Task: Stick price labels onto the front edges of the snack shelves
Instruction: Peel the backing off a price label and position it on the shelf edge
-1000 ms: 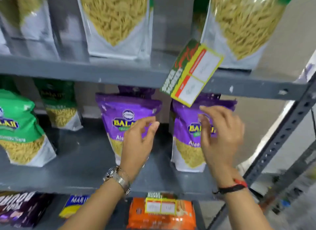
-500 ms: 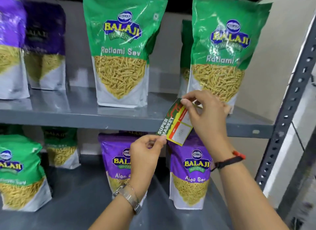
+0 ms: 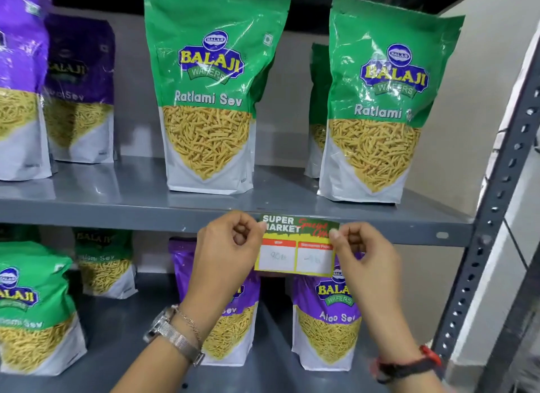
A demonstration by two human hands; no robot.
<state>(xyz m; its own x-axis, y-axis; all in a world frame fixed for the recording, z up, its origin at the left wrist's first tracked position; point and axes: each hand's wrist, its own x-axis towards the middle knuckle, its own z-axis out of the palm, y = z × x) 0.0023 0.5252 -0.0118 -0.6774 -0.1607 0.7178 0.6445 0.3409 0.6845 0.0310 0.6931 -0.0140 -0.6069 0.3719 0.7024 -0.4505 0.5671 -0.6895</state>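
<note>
Nearest the camera, two bare forearms are raised toward the rack, a metal watch (image 3: pixel 175 338) being worn on the left wrist and a black and red band (image 3: pixel 409 366) on the right. Level against the front edge of the upper shelf (image 3: pixel 117 214), a price label (image 3: pixel 296 245) is held between both hands. Its top left corner is pinched by the left hand (image 3: pixel 226 252), thumb and forefinger closed on the card, and its top right corner is pinched likewise by the right hand (image 3: pixel 365 261). The green header strip is laid over the shelf edge, while the yellow lower part with two white price boxes hangs below it. Just behind the label, on the lower shelf (image 3: pixel 140 319), two purple Aloo Sev pouches (image 3: pixel 327 319) are stood upright, partly hidden by the hands, and green pouches (image 3: pixel 32 305) are seen further left. On the upper shelf, two green Ratlami Sev pouches (image 3: pixel 209 100) are stood above the label, with purple pouches (image 3: pixel 79 94) at the far left. At the right, a perforated grey upright (image 3: pixel 496 202) is seen.
</note>
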